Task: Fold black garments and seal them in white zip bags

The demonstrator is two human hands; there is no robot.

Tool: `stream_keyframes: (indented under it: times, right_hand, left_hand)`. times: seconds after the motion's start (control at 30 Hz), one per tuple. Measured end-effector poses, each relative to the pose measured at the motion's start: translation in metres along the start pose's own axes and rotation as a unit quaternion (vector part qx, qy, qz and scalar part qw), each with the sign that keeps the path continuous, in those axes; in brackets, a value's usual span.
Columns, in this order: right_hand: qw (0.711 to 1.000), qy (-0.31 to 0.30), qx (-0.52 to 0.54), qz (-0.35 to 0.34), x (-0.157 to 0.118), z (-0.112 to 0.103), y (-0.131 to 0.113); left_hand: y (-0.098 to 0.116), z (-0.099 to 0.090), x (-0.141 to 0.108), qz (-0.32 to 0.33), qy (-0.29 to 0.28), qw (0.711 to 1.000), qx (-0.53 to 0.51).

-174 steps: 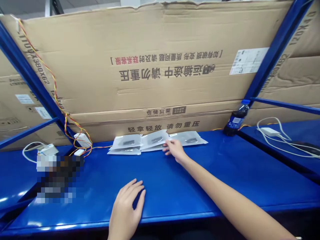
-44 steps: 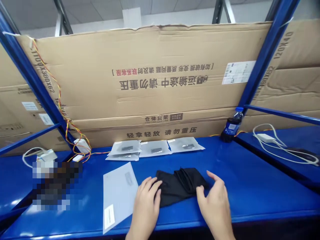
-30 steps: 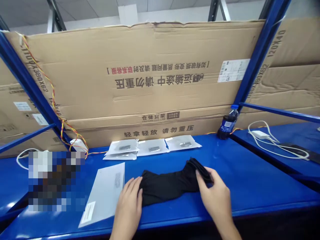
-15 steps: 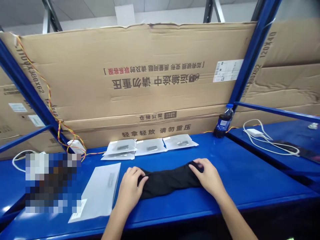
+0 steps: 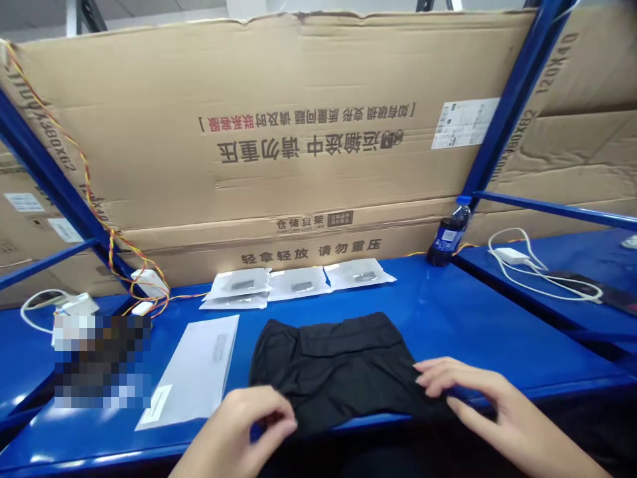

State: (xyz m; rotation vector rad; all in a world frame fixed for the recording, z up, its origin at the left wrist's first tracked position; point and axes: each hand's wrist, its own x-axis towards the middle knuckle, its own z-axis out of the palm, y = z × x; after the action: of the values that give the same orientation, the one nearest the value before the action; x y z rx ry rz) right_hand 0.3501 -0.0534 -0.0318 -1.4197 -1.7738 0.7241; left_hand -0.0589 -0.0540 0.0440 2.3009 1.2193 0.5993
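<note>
A black cloth garment (image 5: 343,365) lies partly spread on the blue shelf top, with a folded band along its far side and its near part reaching over the front edge. My left hand (image 5: 249,425) is at its near left corner, fingers curled and thumb and forefinger pinched together on the cloth's edge. At the right edge, my right hand (image 5: 478,398) rests its stretched fingers against the fabric, the thumb held apart. Left of the garment lies a flat frosted plastic bag (image 5: 196,372) with a white label.
Several small frosted bags (image 5: 298,284) line the back, against a cardboard panel (image 5: 308,79). A dark drink bottle (image 5: 448,236) stands at the back right. Cables (image 5: 144,275) and a pixelated dark item (image 5: 99,358) are at left. Blue posts (image 5: 515,86) flank the shelf.
The black garment was a narrow folded strip held at both ends; now it is opened toward me. Both hands have come nearer, and the right has moved outward. The view has tilted down slightly.
</note>
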Motion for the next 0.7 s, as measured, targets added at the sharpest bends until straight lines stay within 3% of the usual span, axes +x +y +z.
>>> stream_keyframes:
  times: [0.13, 0.23, 0.3, 0.4, 0.5, 0.6, 0.7]
  right_hand:
    - [0.992, 0.043, -0.089, -0.073, 0.046, 0.01, -0.007]
    - [0.983, 0.026, -0.129, -0.126, 0.072, 0.024, -0.004]
    - [0.981, 0.032, -0.133, -0.135, 0.072, 0.033, -0.001]
    - [0.984, 0.054, -0.112, -0.131, 0.059, 0.039, -0.002]
    - [0.99, 0.064, -0.071, -0.106, 0.059, 0.035, -0.012]
    - [0.994, 0.07, -0.036, -0.07, 0.093, 0.029, -0.018]
    - [0.998, 0.041, -0.018, -0.042, 0.146, 0.03, -0.014]
  left_hand:
    - [-0.014, 0.013, 0.059, 0.086, 0.075, 0.99, 0.087]
    - [-0.033, 0.027, 0.092, 0.151, 0.052, 0.97, 0.185]
    - [-0.042, 0.035, 0.094, 0.161, 0.043, 0.964, 0.208]
    - [-0.044, 0.034, 0.079, 0.145, 0.052, 0.973, 0.174]
    - [-0.041, 0.016, 0.074, 0.09, 0.049, 0.991, 0.084]
    - [-0.047, -0.006, 0.1, 0.01, 0.049, 0.999, 0.001]
    - [-0.069, -0.015, 0.141, -0.024, 0.047, 0.998, -0.034]
